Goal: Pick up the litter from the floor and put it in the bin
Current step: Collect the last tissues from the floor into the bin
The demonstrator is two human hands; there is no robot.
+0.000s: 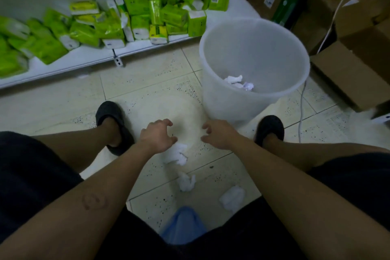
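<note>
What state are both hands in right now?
Left hand: open, loosely curled, holding nothing; crumpled white tissue lies by its thumb.
Right hand: open, loosely curled, empty.

Both bare forearms stretched forward and down, left hand [157,136] and right hand [218,134] loosely curled, empty, side by side.

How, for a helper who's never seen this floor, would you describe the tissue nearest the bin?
Start at the white bin on the floor. Of three tissues before it, the wanted tissue lies closest to the bin, beside the left hand. The other two lie nearer the person.
</note>
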